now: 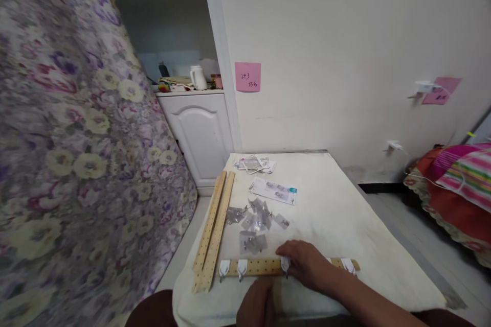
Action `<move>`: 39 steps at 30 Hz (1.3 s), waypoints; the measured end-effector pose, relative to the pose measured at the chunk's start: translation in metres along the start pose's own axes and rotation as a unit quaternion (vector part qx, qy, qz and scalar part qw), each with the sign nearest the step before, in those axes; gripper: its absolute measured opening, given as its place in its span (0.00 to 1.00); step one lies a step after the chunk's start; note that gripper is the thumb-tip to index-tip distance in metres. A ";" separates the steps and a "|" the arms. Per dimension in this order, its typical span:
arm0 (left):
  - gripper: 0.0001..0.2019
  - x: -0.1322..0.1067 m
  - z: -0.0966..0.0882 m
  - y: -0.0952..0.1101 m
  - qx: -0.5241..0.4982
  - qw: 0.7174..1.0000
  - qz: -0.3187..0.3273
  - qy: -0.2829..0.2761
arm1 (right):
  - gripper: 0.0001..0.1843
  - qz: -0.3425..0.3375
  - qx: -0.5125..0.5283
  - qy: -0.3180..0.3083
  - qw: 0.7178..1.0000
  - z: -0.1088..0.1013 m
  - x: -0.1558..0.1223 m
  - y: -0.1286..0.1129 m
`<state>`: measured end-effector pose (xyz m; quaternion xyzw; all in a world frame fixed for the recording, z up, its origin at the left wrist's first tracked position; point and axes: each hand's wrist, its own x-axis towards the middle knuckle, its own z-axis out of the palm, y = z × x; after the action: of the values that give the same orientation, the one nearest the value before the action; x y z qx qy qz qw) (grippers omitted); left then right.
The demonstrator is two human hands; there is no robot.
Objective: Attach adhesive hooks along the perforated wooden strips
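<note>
- White table (330,204), far wall (326,61), left curtain (76,112).
- Two left strips (220,217), one near strip (264,266), at least four hooks (224,265).
- Right hand (307,263) touches one; left hand (255,304) nearer: cannot tell either's grip.

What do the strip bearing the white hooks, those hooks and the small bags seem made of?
Strip: probably wood, smooth and matt, judging by its pale-brown tone. White hooks: plastic-looking bodies, evenly coloured; their greyish lower ends look like metal. Small bags: likely thin, translucent plastic film, since dark contents show through.
</note>
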<state>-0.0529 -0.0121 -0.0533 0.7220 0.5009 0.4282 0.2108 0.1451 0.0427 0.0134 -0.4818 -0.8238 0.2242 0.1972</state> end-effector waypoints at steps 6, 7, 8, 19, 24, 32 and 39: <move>0.12 0.000 0.004 -0.002 0.006 1.000 0.007 -0.016 | 0.24 0.003 -0.012 0.001 1.000 0.010 -0.004 0.004; 0.12 -0.001 0.005 -0.004 0.008 1.000 0.010 -0.019 | 0.24 0.002 -0.009 0.002 1.000 0.010 -0.004 0.005; 0.12 -0.001 0.006 -0.006 0.011 1.000 0.014 -0.021 | 0.24 0.002 -0.006 0.001 1.000 0.010 -0.005 0.005; 0.12 0.001 0.014 -0.004 0.036 0.998 0.028 -0.037 | 0.24 0.016 -0.013 -0.020 1.000 0.000 -0.004 0.002; 0.13 0.000 0.019 -0.009 0.087 0.993 0.065 -0.037 | 0.21 0.023 -0.027 -0.027 0.999 -0.005 -0.004 -0.002; 0.16 0.006 0.032 -0.024 0.207 0.967 0.148 0.018 | 0.17 0.037 0.017 -0.036 0.999 -0.005 -0.001 -0.005; 0.14 0.020 0.024 0.000 0.195 0.975 0.083 -0.068 | 0.17 0.057 0.038 -0.007 0.998 -0.011 -0.006 0.008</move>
<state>-0.0299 0.0088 -0.0581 0.8157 0.4974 0.2883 0.0635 0.1588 0.0428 0.0172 -0.5186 -0.7871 0.2699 0.1967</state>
